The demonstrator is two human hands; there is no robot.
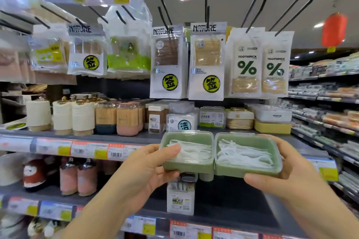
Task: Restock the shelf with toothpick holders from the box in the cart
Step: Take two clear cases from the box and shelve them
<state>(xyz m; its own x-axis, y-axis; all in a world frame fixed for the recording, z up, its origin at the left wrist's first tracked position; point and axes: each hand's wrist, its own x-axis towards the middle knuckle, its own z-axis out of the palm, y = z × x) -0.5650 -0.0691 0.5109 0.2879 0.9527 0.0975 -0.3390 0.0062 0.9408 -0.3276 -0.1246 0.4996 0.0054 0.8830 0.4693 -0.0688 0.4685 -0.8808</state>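
Head view: two green boxes with clear lids are held side by side, touching along their inner edges, in front of the middle shelf [120, 137]. Each box contains white picks lying loosely under the lid.

Left hand [141, 169]: fingers curled under the left green box [187, 153], thumb pressed on top of its lid near the left edge. The grip is clamped on that box.

Right hand [291, 170]: thumb under the front edge of the right green box [247, 154], fingers wrapped around its right side. The grip is clamped on that box.

Both boxes sit level with the front lip of the middle shelf and just in front of it, not resting on it.

On the middle shelf, behind the boxes: a clear square box with a teal round label [181, 122] directly behind the left green box; jars of toothpicks with blue and pink bases [116, 118] to the left; cream ribbed holders [73, 117] further left; a yellow-based container [272, 120] to the right.

Above the middle shelf, white toothpick packets [206, 62] hang from black hooks. Price tags [89, 150] line the shelf's front edge.

Below the middle shelf: pink holders [77, 176] and a white carton [180, 198], partly hidden by the boxes.
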